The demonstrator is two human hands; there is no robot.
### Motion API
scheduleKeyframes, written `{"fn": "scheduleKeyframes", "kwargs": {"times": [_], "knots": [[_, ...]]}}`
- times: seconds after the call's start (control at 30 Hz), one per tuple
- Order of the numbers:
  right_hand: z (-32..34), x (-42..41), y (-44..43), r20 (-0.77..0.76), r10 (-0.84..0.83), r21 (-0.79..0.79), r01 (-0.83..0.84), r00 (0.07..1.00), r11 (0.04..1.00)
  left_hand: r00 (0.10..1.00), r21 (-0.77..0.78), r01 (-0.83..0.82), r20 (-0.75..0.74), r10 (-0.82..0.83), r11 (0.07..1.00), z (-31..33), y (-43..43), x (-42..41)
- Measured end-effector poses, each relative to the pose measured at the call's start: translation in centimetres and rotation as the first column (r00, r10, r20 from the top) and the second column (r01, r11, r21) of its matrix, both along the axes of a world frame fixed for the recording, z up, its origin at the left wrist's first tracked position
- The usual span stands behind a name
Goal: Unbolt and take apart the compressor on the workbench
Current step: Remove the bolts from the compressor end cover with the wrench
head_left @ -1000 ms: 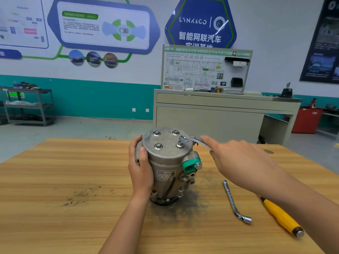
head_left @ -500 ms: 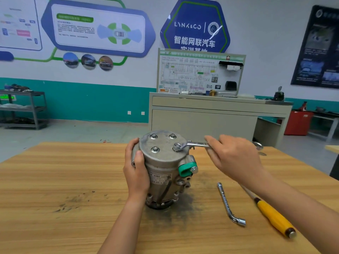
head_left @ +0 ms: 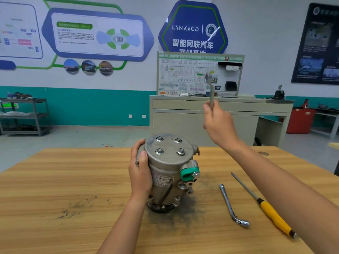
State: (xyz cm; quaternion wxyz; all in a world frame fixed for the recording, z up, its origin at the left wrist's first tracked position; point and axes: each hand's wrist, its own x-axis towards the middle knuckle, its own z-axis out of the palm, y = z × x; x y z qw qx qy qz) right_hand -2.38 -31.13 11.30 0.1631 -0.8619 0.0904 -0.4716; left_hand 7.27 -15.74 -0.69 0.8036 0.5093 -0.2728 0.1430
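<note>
compressor [head_left: 168,173] x1; top bolts [head_left: 159,151] x4; left hand [head_left: 140,173] x1; right hand [head_left: 219,125] x1; l-socket wrench [head_left: 229,204] x1; screwdriver [head_left: 271,215] x1; spanner [head_left: 211,90] (blurred) prob. x1.

Cannot make out the head of the wrench [head_left: 211,92], smeared by motion, nor see its lower end, buried in the right hand [head_left: 220,125]. Cannot tell how far the fingers of the left hand [head_left: 140,173] reach round the far side of the compressor [head_left: 170,162], nor see the start of the label under that palm. Cannot follow either forearm past the picture's edges, nor the surface [head_left: 55,189] past the left, right and bottom edges. Cannot read the fine print on the wall posters [head_left: 99,33].
</note>
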Motion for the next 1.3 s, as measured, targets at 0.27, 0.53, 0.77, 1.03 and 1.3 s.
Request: {"fn": "scheduleKeyframes", "kwargs": {"times": [0.27, 0.53, 0.77, 1.03, 1.3], "knots": [[-4.2, -8.3, 3.7, -0.365, -0.414, -0.594, 0.133, 0.834, 0.793, 1.0, -0.035, -0.018, 0.02, 0.019, 0.999, -0.4, 0.3, -0.3], [-2.9, -8.7, 6.3, -0.465, -0.534, -0.685, 0.095, 0.705, 0.722, 0.999, -0.05, -0.037, 0.021, 0.038, 0.998, -0.5, 0.1, -0.6], [-4.0, -9.2, 6.8, -0.39, -0.579, -0.706, 0.171, 0.716, 0.687, 1.0, -0.018, -0.007, 0.017, 0.007, 1.0, -0.2, 0.1, -0.2], [-3.9, -2.8, -1.3, -0.111, -0.411, -0.676, 0.234, 0.905, 0.699, 0.998, 0.096, 0.065, 0.02, -0.067, 0.993, 0.5, -0.1, 0.9], [-0.1, 2.0, -2.1, -0.063, -0.35, -0.887, 0.109, 0.935, 0.45, 0.994, 0.134, 0.099, 0.024, -0.103, 0.986, 0.9, -0.6, 0.9]]}}
